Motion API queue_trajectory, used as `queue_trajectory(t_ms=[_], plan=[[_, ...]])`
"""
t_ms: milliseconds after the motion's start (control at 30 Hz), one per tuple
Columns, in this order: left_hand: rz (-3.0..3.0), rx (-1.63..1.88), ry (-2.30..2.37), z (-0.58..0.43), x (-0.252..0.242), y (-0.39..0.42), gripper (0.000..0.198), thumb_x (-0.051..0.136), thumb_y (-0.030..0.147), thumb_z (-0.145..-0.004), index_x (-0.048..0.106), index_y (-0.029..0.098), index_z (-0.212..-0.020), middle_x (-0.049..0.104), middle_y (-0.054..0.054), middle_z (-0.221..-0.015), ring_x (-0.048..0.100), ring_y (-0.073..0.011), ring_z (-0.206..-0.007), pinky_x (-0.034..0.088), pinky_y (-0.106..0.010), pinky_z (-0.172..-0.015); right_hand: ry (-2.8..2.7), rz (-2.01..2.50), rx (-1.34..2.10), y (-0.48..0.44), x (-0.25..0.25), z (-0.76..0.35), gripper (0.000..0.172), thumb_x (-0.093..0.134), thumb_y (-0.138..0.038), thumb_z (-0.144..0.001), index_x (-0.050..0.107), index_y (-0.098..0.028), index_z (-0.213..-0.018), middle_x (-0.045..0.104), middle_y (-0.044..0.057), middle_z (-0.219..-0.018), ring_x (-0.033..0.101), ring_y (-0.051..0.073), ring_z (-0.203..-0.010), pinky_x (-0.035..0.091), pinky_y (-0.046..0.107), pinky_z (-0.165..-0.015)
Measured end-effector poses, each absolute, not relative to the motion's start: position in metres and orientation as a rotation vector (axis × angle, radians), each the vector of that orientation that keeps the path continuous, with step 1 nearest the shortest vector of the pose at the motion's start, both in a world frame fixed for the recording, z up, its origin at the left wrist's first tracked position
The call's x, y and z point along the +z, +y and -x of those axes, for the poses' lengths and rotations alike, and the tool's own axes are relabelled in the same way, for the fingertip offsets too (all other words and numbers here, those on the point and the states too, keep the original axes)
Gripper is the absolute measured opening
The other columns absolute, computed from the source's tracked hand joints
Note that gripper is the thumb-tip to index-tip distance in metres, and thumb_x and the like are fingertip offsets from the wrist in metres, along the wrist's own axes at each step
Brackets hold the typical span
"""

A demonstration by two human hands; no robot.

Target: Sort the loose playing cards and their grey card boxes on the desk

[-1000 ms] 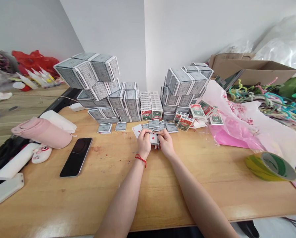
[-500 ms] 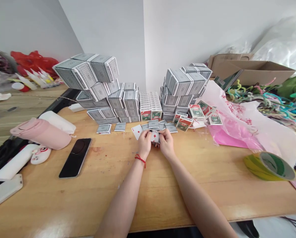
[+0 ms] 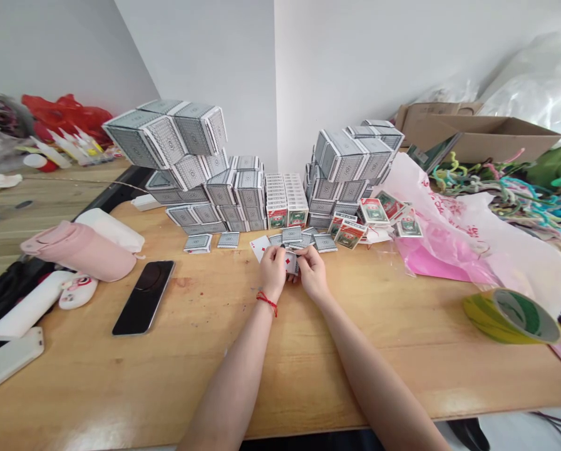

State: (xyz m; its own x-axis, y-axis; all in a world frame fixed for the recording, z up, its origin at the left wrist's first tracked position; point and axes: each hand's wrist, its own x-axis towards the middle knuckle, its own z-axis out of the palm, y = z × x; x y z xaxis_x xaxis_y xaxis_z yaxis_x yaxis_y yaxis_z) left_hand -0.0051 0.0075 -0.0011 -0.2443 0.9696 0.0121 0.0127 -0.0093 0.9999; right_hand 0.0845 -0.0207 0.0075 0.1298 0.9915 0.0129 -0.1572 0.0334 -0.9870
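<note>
Card stack (image 3: 290, 263), red diamonds up, probably 1 small deck, clamped between left hand (image 3: 273, 270) and right hand (image 3: 312, 273) fingers; held slightly lower than 0.5 s ago.

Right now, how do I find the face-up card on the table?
Look at the wooden table, in front of the tall grey card stacks. Beside the left hand lies one card. Only it shows a white face with red pips; the decks nearby show grey backs.

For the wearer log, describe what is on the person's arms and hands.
The left forearm and right forearm are bare: no sleeves in view, no gloves. A thin red string bracelet circles the wrist of the left hand. The right hand shows no ring, watch or band.
</note>
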Motion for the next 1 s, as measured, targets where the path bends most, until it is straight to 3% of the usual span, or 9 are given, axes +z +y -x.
queue_trajectory(t_ms=[200, 333, 600, 1000], plan=[[-1.325, 1.465, 1.497, 0.009, 0.002, 0.006, 0.018, 0.045, 0.023, -0.075, 0.045, 0.018, -0.058, 0.048, 0.0, -0.063, 0.047, -0.0121, -0.066, 0.037, -0.023, -0.062, -0.936, 1.06, 1.312, -0.022, 0.014, -0.088, 0.018, 0.051, -0.038, -0.075, 0.052, -0.021, -0.083, 0.055, -0.003, -0.066, 0.051, 0.011, -0.046, 0.045, 0.024, -0.036], [-1.523, 1.488, 1.513, 0.009, 0.007, 0.003, 0.017, 0.046, 0.02, -0.074, 0.044, 0.018, -0.057, 0.048, 0.0, -0.065, 0.047, -0.013, -0.069, 0.037, -0.024, -0.066, -0.82, 1.049, 1.448, -0.016, 0.012, -0.092, 0.028, 0.057, -0.047, -0.071, 0.054, -0.02, -0.076, 0.051, -0.003, -0.061, 0.05, 0.012, -0.05, 0.046, 0.024, -0.038], [-1.597, 1.564, 1.543, 0.012, 0.011, 0.0, 0.015, 0.048, 0.015, -0.071, 0.043, 0.019, -0.057, 0.047, 0.001, -0.063, 0.048, -0.0127, -0.067, 0.037, -0.024, -0.065, -0.778, 0.937, 1.708, -0.014, 0.013, -0.097, 0.031, 0.07, -0.044, -0.063, 0.052, -0.018, -0.066, 0.055, -0.002, -0.06, 0.053, 0.013, -0.056, 0.05, 0.027, -0.047], [-1.52, 1.495, 1.441, 0.01, 0.004, 0.005, 0.014, 0.049, 0.026, -0.079, 0.053, 0.018, -0.069, 0.054, -0.001, -0.075, 0.052, -0.0137, -0.078, 0.04, -0.026, -0.072, -0.68, 0.843, 1.604, -0.013, 0.012, -0.097, 0.028, 0.075, -0.036, -0.059, 0.055, -0.018, -0.064, 0.059, -0.003, -0.063, 0.055, 0.011, -0.06, 0.053, 0.029, -0.058]])
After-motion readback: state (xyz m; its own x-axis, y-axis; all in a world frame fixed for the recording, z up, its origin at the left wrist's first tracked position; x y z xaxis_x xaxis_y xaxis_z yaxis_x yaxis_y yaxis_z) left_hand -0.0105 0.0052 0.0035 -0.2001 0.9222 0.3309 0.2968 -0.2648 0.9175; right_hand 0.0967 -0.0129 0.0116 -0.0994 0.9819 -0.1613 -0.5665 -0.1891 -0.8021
